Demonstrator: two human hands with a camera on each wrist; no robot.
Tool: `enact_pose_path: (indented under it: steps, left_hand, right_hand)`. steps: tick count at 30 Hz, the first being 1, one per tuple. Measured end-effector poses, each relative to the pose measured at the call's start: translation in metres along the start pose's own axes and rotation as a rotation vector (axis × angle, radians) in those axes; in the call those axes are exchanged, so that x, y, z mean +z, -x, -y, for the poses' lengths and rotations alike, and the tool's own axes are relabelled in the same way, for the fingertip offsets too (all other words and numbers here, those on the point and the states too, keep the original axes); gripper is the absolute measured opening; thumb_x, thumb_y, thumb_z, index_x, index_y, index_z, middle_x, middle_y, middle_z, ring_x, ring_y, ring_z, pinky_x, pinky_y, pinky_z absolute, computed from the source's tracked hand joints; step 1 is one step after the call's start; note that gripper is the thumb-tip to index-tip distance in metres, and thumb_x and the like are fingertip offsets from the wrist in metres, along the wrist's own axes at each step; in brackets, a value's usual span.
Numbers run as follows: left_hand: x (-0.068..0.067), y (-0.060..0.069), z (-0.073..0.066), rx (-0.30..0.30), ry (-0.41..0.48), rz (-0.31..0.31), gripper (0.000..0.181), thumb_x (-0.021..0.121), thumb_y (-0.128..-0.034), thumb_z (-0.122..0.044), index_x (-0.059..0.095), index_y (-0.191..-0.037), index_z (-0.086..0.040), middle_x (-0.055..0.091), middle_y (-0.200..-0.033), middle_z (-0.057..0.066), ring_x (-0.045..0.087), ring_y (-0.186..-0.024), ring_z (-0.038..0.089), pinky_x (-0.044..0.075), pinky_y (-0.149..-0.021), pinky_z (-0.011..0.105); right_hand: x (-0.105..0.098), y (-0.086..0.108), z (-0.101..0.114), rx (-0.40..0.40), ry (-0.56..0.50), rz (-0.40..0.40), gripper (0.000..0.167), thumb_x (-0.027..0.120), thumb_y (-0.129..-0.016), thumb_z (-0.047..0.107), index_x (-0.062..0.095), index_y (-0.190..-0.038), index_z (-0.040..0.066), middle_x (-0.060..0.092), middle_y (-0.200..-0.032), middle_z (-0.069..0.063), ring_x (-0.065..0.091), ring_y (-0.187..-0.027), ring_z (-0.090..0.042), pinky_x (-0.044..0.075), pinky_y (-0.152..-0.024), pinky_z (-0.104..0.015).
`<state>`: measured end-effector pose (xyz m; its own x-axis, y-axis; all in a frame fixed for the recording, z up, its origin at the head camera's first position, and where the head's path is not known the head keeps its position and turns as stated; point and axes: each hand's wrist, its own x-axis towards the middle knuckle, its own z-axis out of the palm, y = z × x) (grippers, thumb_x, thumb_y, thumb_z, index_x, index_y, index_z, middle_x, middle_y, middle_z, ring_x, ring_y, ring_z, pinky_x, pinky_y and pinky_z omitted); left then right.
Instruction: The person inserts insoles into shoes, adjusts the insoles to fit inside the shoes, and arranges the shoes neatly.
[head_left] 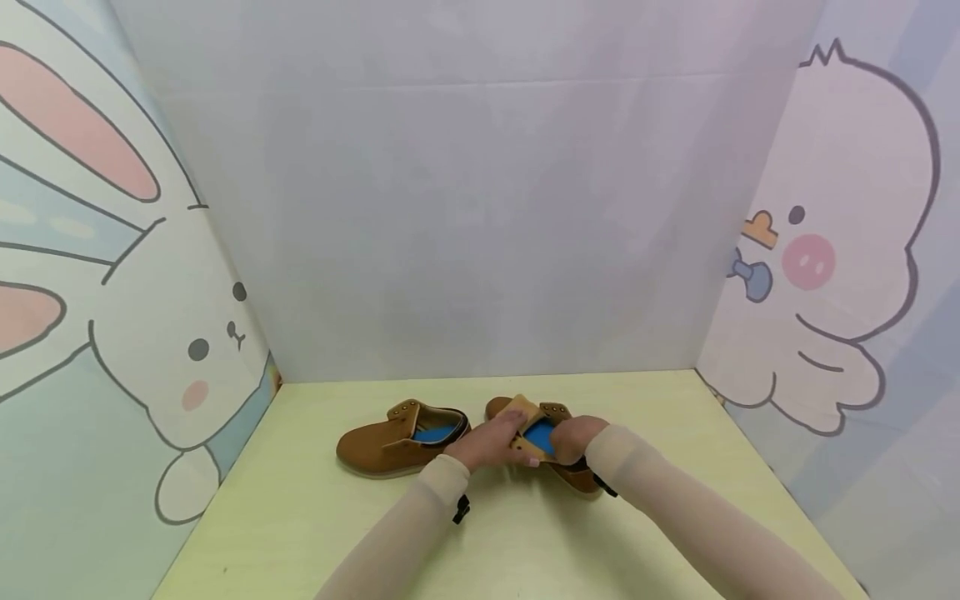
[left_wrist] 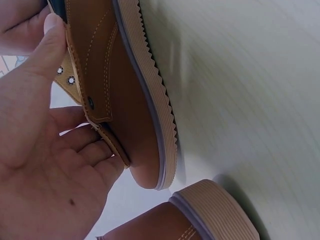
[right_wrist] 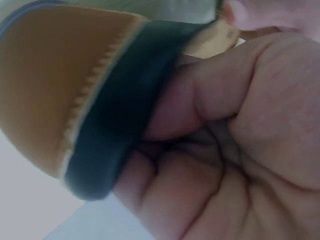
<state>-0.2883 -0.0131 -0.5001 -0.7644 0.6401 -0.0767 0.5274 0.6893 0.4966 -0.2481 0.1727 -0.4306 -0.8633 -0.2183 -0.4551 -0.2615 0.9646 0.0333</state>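
A brown lace-up shoe (head_left: 579,482) without laces lies on the table, its toe pointing away and leftward. My left hand (head_left: 491,442) grips its upper by the open front, with the thumb on the collar edge and the fingers about the tan tongue (head_left: 525,407). Inside the opening shows a blue insole (head_left: 538,437). At the heel end, my right hand (head_left: 576,438) reaches into the shoe past the dark padded collar (right_wrist: 125,105). Its fingers look bent, but their tips are hidden inside, so what they hold does not show.
A matching brown shoe (head_left: 375,447), also with a blue insole, rests on the left with its toe to the left. The pale yellow table (head_left: 300,533) is bordered by a grey back wall (head_left: 480,233) and side panels with a cartoon rabbit (head_left: 161,333) and chick (head_left: 847,208).
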Motion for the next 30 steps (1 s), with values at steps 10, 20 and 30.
enact_pose_path:
  steps: [10, 20, 30]
  left_hand:
    - [-0.003, 0.001, -0.002, 0.007, 0.02, -0.005, 0.096, 0.071, -0.089, -0.058, 0.028, -0.161, -0.011, 0.025, -0.166, 0.009, 0.023, -0.152, 0.026, 0.032, -0.117, 0.047]
    - [-0.007, 0.005, 0.0, -0.006, -0.012, -0.01, 0.094, 0.069, -0.0897, -0.059, 0.031, -0.161, -0.012, 0.026, -0.166, 0.008, 0.024, -0.152, 0.024, 0.033, -0.117, 0.046]
    - [-0.006, 0.006, -0.006, 0.002, -0.053, -0.014, 0.092, 0.068, -0.09, -0.06, 0.035, -0.159, -0.01, 0.03, -0.164, 0.009, 0.028, -0.15, 0.024, 0.036, -0.115, 0.041]
  right_hand:
    - [-0.001, 0.0, -0.001, 0.014, -0.033, 0.015, 0.009, 0.059, -0.098, 0.011, 0.065, -0.091, 0.009, 0.057, -0.092, -0.006, 0.051, -0.082, -0.025, 0.039, -0.075, -0.039]
    - [0.001, -0.027, -0.031, -0.122, -0.35, -0.572, 0.019, 0.062, -0.095, 0.002, 0.074, -0.11, -0.001, 0.07, -0.101, -0.013, 0.067, -0.084, -0.025, 0.058, -0.075, -0.041]
    - [0.024, -0.042, -0.051, -0.044, -0.463, -0.559, 0.033, 0.061, -0.098, 0.012, 0.066, -0.067, 0.007, 0.048, -0.054, -0.002, 0.045, -0.05, -0.015, 0.038, -0.051, -0.029]
